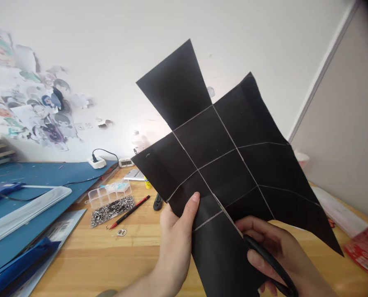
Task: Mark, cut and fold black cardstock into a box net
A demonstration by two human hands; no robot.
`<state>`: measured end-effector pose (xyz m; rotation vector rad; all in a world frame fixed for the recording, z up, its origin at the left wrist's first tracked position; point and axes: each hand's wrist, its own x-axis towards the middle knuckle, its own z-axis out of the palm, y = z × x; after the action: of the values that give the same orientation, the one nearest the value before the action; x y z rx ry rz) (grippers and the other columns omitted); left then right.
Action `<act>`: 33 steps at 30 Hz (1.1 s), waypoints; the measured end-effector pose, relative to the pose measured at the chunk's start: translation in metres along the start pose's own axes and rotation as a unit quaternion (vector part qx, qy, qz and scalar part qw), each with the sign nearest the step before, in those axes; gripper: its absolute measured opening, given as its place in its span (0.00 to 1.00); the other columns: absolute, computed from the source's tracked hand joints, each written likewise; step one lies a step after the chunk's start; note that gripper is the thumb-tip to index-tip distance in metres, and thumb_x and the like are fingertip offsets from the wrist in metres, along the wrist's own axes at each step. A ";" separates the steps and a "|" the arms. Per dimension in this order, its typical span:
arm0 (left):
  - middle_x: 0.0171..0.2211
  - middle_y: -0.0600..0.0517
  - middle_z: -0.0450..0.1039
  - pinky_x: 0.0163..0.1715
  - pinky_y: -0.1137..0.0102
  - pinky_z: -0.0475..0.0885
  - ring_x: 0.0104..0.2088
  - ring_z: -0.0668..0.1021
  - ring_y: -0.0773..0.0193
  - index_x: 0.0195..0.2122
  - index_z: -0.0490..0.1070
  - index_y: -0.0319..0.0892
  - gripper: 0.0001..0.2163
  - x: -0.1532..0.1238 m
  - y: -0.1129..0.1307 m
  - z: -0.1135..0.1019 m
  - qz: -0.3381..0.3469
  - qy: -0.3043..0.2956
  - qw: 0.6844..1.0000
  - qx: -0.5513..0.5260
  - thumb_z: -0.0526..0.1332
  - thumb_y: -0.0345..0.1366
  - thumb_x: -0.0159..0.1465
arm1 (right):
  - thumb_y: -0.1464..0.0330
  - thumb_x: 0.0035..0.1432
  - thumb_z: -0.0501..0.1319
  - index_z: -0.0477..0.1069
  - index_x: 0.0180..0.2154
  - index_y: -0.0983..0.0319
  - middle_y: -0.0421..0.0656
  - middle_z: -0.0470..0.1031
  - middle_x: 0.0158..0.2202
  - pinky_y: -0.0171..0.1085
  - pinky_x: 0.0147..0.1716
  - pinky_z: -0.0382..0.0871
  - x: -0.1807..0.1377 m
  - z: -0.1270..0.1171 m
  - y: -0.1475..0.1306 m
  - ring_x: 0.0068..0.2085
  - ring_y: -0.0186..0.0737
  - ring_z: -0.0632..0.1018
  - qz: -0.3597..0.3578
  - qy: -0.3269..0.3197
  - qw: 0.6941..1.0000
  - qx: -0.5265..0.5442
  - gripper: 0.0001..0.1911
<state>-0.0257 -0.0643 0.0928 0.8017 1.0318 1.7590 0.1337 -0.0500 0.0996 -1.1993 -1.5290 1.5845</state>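
A large sheet of black card (217,140) is held up in front of me, ruled with pale grid lines and cut into flaps along its edges. My left hand (179,235) pinches it at the lower left, thumb on the near face and fingers behind. Black-handled scissors (266,255) are in my right hand (279,247), below the card's middle. Their blades lie along a pale line, and a slit runs there between the lower strip and the right part. The card partly covers my right fingers.
On the wooden table (134,255) are a clear compartment box (109,202) of metal rings, a red-black pencil (130,212), a pull tab (121,232) and a cutter (158,202). A blue mat (48,175) lies left, a red packet (364,249) right. Behind stands a white wall (109,49).
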 end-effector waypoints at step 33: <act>0.40 0.52 0.75 0.42 0.67 0.72 0.43 0.76 0.58 0.48 0.69 0.46 0.17 0.000 -0.001 0.002 -0.031 -0.007 0.999 -0.005 0.61 0.41 0.57 | 0.61 0.41 0.65 0.70 0.30 0.58 0.36 0.69 0.22 0.28 0.14 0.63 0.002 -0.002 0.000 0.18 0.30 0.68 -0.017 0.021 0.999 -0.031 0.12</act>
<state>-0.0238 -0.0635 0.0932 0.7660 1.0268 1.7026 0.1346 -0.0474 0.0992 -1.2260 -1.5740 1.4906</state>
